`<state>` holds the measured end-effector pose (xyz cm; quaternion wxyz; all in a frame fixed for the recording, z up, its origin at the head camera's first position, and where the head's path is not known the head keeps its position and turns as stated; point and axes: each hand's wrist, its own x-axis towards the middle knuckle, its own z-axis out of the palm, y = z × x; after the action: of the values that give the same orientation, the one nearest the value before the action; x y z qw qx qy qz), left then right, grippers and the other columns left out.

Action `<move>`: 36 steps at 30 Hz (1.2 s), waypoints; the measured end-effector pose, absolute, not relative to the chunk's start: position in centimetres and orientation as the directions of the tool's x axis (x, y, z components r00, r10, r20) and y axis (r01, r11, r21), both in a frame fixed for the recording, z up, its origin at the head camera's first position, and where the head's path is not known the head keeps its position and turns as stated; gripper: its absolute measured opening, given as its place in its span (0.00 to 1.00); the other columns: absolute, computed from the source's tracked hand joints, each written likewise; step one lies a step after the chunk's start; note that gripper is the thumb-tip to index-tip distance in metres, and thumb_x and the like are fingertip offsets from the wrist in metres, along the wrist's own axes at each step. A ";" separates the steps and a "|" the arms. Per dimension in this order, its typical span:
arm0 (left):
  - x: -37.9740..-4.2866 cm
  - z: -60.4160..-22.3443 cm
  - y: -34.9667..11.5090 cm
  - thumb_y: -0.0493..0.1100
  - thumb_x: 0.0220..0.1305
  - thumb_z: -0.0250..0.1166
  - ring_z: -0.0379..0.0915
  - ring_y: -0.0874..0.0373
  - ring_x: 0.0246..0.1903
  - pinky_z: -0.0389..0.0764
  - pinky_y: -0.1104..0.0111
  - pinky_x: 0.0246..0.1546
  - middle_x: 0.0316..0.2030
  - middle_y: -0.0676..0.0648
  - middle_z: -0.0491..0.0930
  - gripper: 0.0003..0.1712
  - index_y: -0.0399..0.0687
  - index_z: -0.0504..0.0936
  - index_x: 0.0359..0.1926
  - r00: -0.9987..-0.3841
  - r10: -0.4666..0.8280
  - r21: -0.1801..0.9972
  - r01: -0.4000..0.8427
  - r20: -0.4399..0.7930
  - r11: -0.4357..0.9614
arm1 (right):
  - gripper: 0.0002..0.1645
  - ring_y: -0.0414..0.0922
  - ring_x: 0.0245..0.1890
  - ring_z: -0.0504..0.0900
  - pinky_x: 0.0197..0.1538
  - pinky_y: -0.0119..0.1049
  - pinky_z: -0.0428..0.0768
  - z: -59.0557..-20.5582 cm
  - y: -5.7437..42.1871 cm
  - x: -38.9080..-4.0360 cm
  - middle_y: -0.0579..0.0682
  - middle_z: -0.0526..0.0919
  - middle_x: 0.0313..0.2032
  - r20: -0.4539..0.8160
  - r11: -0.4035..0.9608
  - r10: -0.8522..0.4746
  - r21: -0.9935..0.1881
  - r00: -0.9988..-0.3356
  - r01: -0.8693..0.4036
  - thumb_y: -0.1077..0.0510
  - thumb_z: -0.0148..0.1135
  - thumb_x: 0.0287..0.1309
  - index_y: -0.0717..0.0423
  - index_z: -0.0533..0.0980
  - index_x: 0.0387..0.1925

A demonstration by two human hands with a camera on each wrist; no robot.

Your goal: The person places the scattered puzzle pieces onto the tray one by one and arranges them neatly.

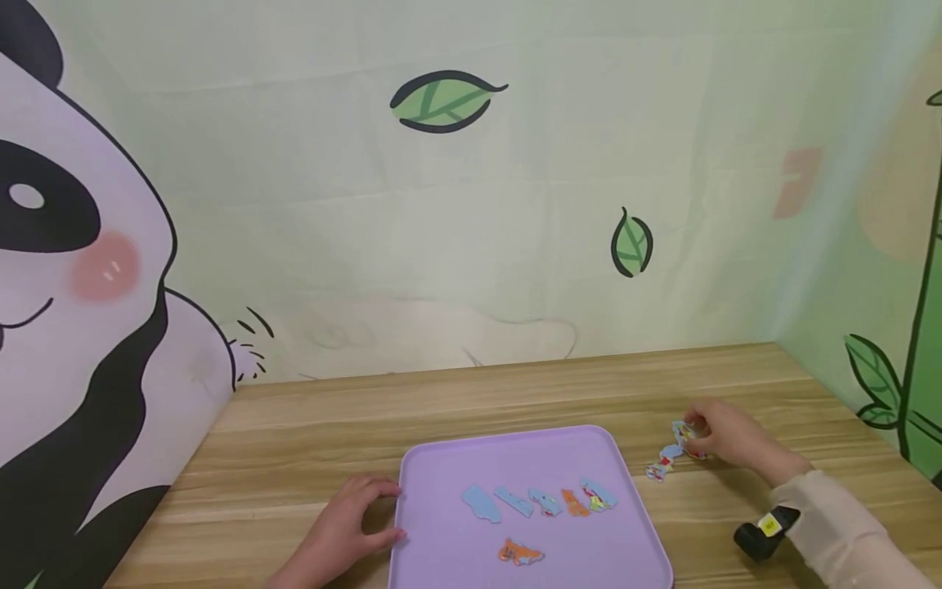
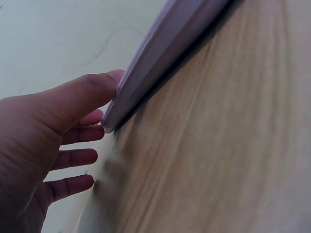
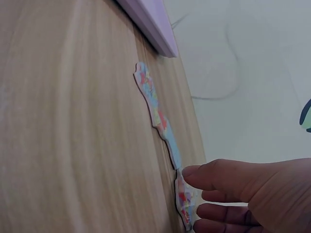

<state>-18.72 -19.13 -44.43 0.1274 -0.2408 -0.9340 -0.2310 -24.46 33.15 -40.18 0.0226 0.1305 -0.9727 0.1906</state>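
A lilac tray [image 1: 449,564] lies on the wooden table, bearing a row of small flat puzzle pieces, mostly light blue with one orange [image 1: 574,502]. An orange animal-shaped piece [image 1: 521,553] lies nearer the front. My left hand [image 1: 346,523] rests at the tray's left edge, thumb and fingertips spread along the rim. Right of the tray, my right hand [image 1: 736,438] pinches a colourful puzzle piece [image 3: 185,199] between thumb and fingers, low at the tabletop. Joined-looking pieces [image 3: 154,102] lie beside it, running toward the tray. My fingers partly cover the pinched piece.
The wooden table [image 1: 316,433] meets a pale wall [image 1: 515,245] at the back. A painted panda [image 1: 88,327] covers the left wall, and green plants are drawn on the right one. A black strap device [image 1: 765,532] sits at my right sleeve.
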 end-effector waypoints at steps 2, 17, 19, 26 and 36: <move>-18.7 -44.5 -19.1 0.52 0.45 0.76 0.75 0.52 0.49 0.78 0.55 0.53 0.47 0.51 0.81 0.25 0.50 0.81 0.45 -0.848 0.394 0.366 0.514 0.356 0.776 | 0.23 0.52 0.34 0.80 0.40 0.49 0.81 -40.2 33.2 -24.5 0.59 0.81 0.32 0.088 0.896 -0.246 -0.361 -0.965 -0.261 0.59 0.72 0.44 0.72 0.76 0.38; -18.8 -44.6 -19.2 0.51 0.44 0.77 0.75 0.53 0.48 0.78 0.56 0.52 0.46 0.52 0.81 0.25 0.50 0.81 0.44 -0.837 0.397 0.358 0.527 0.377 0.771 | 0.27 0.52 0.34 0.79 0.39 0.49 0.80 -40.7 33.6 -25.2 0.59 0.82 0.32 0.066 0.899 -0.278 -0.334 -0.958 -0.284 0.56 0.73 0.42 0.73 0.77 0.41; -18.8 -44.6 -19.2 0.51 0.44 0.77 0.75 0.53 0.48 0.78 0.56 0.52 0.46 0.52 0.81 0.25 0.50 0.81 0.44 -0.837 0.397 0.357 0.527 0.378 0.771 | 0.28 0.51 0.34 0.79 0.39 0.48 0.80 -40.7 33.6 -25.3 0.58 0.82 0.31 0.066 0.897 -0.286 -0.333 -0.956 -0.292 0.57 0.73 0.42 0.73 0.77 0.41; -18.7 -44.5 -19.2 0.51 0.44 0.76 0.75 0.52 0.48 0.78 0.56 0.52 0.47 0.51 0.80 0.25 0.49 0.81 0.45 -0.836 0.402 0.362 0.531 0.374 0.766 | 0.27 0.53 0.35 0.79 0.41 0.51 0.80 -40.6 33.5 -25.5 0.61 0.81 0.32 0.037 0.891 -0.295 -0.351 -0.955 -0.289 0.58 0.72 0.42 0.72 0.76 0.43; -18.7 -44.3 -19.1 0.52 0.45 0.76 0.75 0.52 0.50 0.78 0.55 0.53 0.47 0.51 0.80 0.26 0.49 0.81 0.45 -0.853 0.394 0.371 0.509 0.344 0.777 | 0.26 0.51 0.34 0.79 0.40 0.49 0.81 -41.0 33.2 -25.2 0.59 0.81 0.31 0.075 0.891 -0.288 -0.346 -0.955 -0.296 0.60 0.72 0.41 0.74 0.75 0.40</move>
<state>-18.66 -19.11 -44.32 0.1243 -0.2414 -0.9343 -0.2309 -25.20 33.15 -40.96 0.0108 0.1501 -0.9722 0.1794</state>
